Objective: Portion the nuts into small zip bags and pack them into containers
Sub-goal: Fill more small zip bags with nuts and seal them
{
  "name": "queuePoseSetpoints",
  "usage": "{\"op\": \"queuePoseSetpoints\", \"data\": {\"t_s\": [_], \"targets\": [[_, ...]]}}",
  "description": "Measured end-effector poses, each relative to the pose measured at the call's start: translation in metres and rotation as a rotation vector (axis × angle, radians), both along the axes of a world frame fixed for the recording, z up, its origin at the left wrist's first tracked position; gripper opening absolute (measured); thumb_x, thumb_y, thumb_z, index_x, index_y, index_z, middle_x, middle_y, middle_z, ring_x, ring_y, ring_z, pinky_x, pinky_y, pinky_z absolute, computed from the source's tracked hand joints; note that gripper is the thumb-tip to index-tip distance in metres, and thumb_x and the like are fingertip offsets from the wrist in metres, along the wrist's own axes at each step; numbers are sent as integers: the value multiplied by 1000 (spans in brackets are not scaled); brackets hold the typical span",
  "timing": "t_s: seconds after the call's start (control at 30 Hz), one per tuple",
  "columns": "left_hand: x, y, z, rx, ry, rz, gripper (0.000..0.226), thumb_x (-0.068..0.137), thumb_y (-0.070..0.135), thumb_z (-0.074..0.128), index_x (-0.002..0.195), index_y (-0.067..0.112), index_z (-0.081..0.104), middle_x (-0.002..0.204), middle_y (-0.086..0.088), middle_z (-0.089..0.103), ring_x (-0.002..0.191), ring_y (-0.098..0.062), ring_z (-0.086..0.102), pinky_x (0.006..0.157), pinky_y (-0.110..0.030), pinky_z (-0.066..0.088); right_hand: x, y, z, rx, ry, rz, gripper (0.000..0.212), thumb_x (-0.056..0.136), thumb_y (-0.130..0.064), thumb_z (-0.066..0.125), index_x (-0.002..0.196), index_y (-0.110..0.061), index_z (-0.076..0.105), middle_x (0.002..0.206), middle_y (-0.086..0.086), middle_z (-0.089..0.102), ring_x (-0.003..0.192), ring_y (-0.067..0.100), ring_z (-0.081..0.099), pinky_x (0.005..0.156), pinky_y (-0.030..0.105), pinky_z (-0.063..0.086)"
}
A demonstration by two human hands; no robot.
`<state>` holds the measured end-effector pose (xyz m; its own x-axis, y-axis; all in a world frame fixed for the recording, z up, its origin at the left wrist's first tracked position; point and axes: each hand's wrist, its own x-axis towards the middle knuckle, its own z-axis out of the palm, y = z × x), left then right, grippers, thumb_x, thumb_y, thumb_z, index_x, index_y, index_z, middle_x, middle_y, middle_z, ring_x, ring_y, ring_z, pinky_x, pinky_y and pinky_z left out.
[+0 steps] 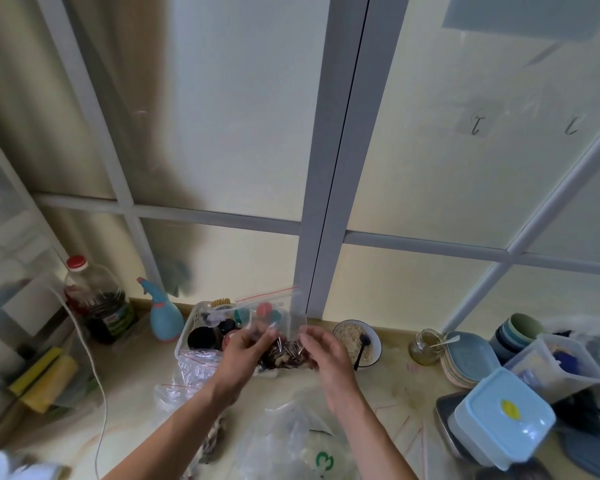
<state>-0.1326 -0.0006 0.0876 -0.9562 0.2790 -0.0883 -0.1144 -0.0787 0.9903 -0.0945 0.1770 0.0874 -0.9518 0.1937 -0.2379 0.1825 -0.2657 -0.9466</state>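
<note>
Together, two hands, left (pixel 243 355) and right (pixel 326 355), pinch one zip bag (pixel 284 323) above one bowl (pixel 357 344).

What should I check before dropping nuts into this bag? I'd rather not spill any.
1. Small clear zip bag with red seal line held up: ok.
2. Left hand grips it: ok.
3. Right hand grips it: ok.
4. Bag mouth open: cannot tell, blurred.
5. Pile of dark nuts below the bag: ok.
6. Pale blue lidded plastic container ready: not ok, lid on.
</note>
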Motion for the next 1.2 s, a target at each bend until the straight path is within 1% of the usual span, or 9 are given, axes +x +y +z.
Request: {"op": "queuePoseSetpoints", "data": {"t_s": [0.27, 0.37, 0.5, 0.63, 0.7, 0.77, 0.87, 0.97, 1.2], "targets": [[10, 5, 0, -18, -73, -29, 25, 103, 20, 56, 97, -3, 65, 81, -14, 74, 72, -20, 70, 62, -25, 55, 7, 7, -5, 102, 22, 53, 10, 94, -14, 71, 91, -6, 74, 86, 7, 72, 86, 19, 65, 90, 38, 53], [14, 9, -3, -40, -93, -10, 22, 104, 20, 54, 88, 6, 60, 64, 2, 63, 60, -12, 62, 56, -21, 50, 6, 11, -7, 304, 42, 22, 14, 96, -18, 70, 84, -16, 77, 85, -1, 76, 83, 12, 68, 85, 30, 53], [14, 0, -14, -82, -73, 77, 26, 104, 20, 56, 81, 11, 49, 68, -2, 51, 65, -17, 51, 58, -25, 48, 3, 27, -2, 617, 84, -67, 20, 98, -18, 63, 79, -21, 70, 81, -11, 73, 80, 3, 66, 73, 17, 47], [15, -11, -22, -85, -90, 60, 28, 102, 26, 59, 82, 7, 53, 79, -13, 58, 72, -25, 55, 67, -40, 49, 2, 41, 0, 566, 29, 71, 18, 94, -23, 66, 77, -18, 70, 77, -7, 72, 78, 6, 65, 83, 31, 51], [17, -7, -19, -58, -117, 57, 23, 102, 22, 58, 85, 7, 55, 81, -15, 57, 74, -26, 58, 66, -39, 54, 5, 39, -3, 550, -66, 268, 17, 86, -40, 70, 86, -24, 76, 84, -7, 75, 82, 6, 68, 87, 36, 54], [18, -2, -17, -40, -122, 45, 21, 102, 20, 58, 88, 4, 56, 79, -15, 57, 73, -25, 59, 64, -32, 56, 7, 33, -9, 580, -117, 385, 17, 85, -45, 75, 93, -31, 77, 91, -13, 77, 87, 3, 69, 88, 30, 55], [18, 1, -19, 11, -155, 9, 33, 100, 22, 61, 96, -10, 54, 85, -20, 64, 76, -28, 62, 67, -33, 57, 7, 25, -16, 624, -78, 311, 9, 85, -36, 80, 89, -28, 79, 90, -14, 77, 89, 4, 71, 90, 30, 55], [17, 0, -22, 57, -216, 19, 28, 98, 24, 64, 94, -3, 57, 85, -22, 64, 73, -27, 64, 67, -35, 58, 7, 22, -19, 579, -64, 234, 10, 84, -28, 81, 81, -21, 75, 85, -9, 77, 85, 8, 72, 86, 30, 54], [20, 4, -21, 222, -309, 100, 13, 99, 16, 60, 93, 4, 64, 82, -12, 71, 71, -21, 69, 59, -28, 55, 9, 15, -16, 184, -96, 125, 10, 89, -9, 74, 87, -4, 66, 76, 12, 66, 67, 20, 61, 65, 26, 50]]}}
